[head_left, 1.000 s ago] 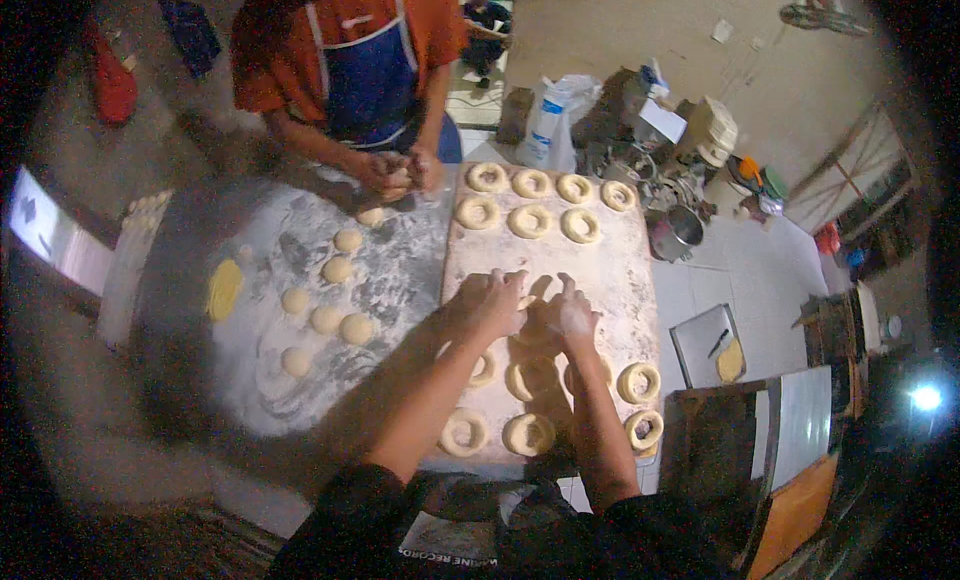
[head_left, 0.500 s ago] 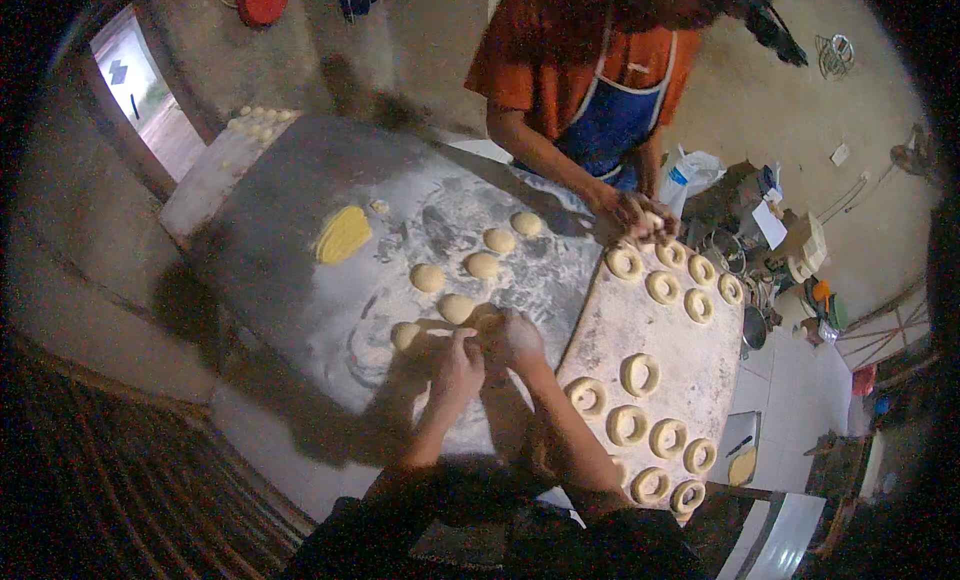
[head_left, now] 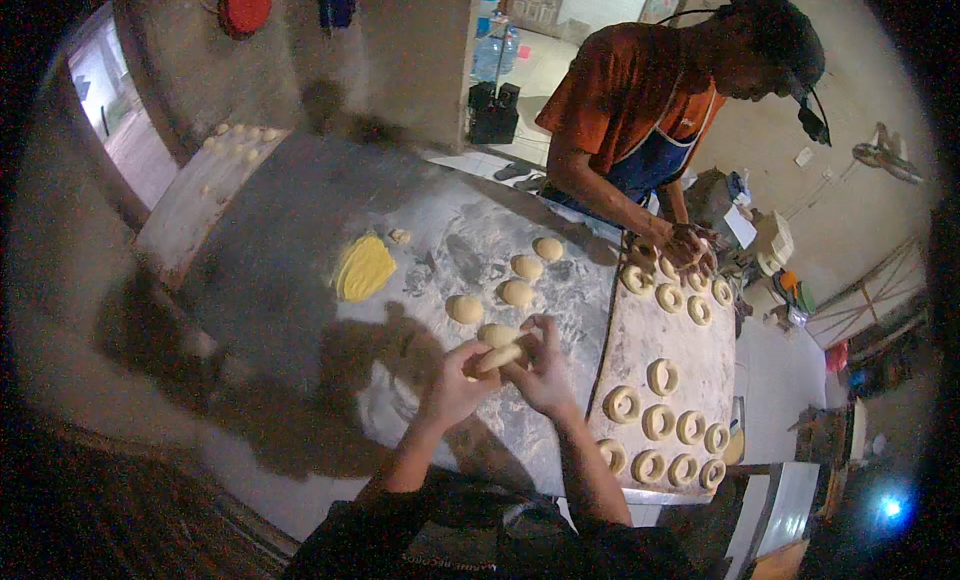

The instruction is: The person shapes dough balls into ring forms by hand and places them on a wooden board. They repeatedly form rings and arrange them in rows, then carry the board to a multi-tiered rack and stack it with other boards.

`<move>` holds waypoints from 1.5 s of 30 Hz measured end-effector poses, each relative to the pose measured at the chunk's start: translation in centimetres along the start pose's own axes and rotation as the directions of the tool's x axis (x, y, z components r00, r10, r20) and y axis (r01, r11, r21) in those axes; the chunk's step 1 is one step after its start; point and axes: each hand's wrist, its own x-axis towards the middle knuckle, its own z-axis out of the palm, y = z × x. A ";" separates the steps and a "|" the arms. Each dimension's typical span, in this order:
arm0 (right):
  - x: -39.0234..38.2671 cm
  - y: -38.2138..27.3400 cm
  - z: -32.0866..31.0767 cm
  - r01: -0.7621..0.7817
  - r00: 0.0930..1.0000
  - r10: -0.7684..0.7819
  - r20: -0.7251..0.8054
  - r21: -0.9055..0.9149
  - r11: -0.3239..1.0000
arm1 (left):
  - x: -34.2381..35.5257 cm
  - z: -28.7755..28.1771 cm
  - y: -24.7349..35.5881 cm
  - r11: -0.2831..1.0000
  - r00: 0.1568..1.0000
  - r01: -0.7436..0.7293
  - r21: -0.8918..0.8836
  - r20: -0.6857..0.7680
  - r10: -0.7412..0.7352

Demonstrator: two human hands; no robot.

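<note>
My left hand (head_left: pixel 459 385) and my right hand (head_left: pixel 543 372) grip a flattened piece of dough (head_left: pixel 498 359) between them, over the floured metal table (head_left: pixel 260 270). A dough ball (head_left: pixel 498 334) shows just behind it, partly hidden by my fingers. Several pale dough balls (head_left: pixel 517 292) sit farther back. A smooth yellow mass (head_left: pixel 364 267) lies to their left. On the floured board (head_left: pixel 640 335) at the right are several dough rings (head_left: pixel 622 403) in rows.
A co-worker (head_left: pixel 625 120) in an orange shirt and blue apron bends over the board's far end, hands (head_left: pixel 690 248) on dough there. A side board (head_left: pixel 190 215) with small dough pieces adjoins at far left. Pots and clutter (head_left: pixel 790 290) line the right wall.
My hands have moved from over the board to the metal table and now hold dough together. The co-worker has shifted right to the board's far end and bent over the rings.
</note>
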 end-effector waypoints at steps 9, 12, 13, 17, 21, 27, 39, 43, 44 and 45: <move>1.1 3.6 3.0 -0.076 0.908 -0.302 0.291 0.822 0.564 | 2.0 -0.8 -3.2 0.950 0.979 -0.150 -0.273 -0.174 0.105; 0.4 3.2 2.6 -0.071 0.984 -0.038 0.173 0.582 0.810 | 1.3 -1.0 -3.5 0.834 0.998 -0.051 -0.549 0.003 0.064; 0.3 2.9 2.6 -0.055 0.996 0.015 0.088 0.470 0.881 | 1.2 -0.8 -3.4 0.827 0.998 -0.047 -0.560 0.014 0.066; -0.8 1.4 2.7 -0.129 0.980 -0.095 0.173 0.926 0.354 | 1.2 0.6 -2.9 0.974 0.991 -0.084 -0.211 -0.120 0.059; -1.6 1.5 1.1 0.152 0.972 -0.163 0.171 0.075 0.986 | 1.2 2.0 -2.6 0.930 0.960 -0.261 0.259 -0.031 0.277; -2.1 2.8 -2.1 0.410 0.907 -0.414 -0.082 -0.057 0.910 | 1.3 5.4 -1.6 0.976 0.977 -0.210 0.061 0.058 0.206; -7.1 3.3 -11.6 0.237 0.970 -0.041 -0.239 0.903 0.358 | 1.6 16.5 1.2 0.980 0.972 -0.196 0.032 0.139 0.190; -8.4 4.8 -16.4 0.062 0.965 0.092 -0.247 0.552 0.832 | 1.9 22.2 1.5 0.997 0.976 -0.029 -0.072 0.213 0.044; -9.1 5.3 -17.8 0.114 0.966 0.126 -0.228 0.806 0.580 | 1.5 23.8 1.8 0.987 0.973 0.027 -0.160 0.233 0.012; -9.4 5.9 -19.0 0.056 0.949 0.231 -0.215 0.834 0.548 | 1.2 25.2 2.0 0.965 0.967 0.090 -0.245 0.254 -0.025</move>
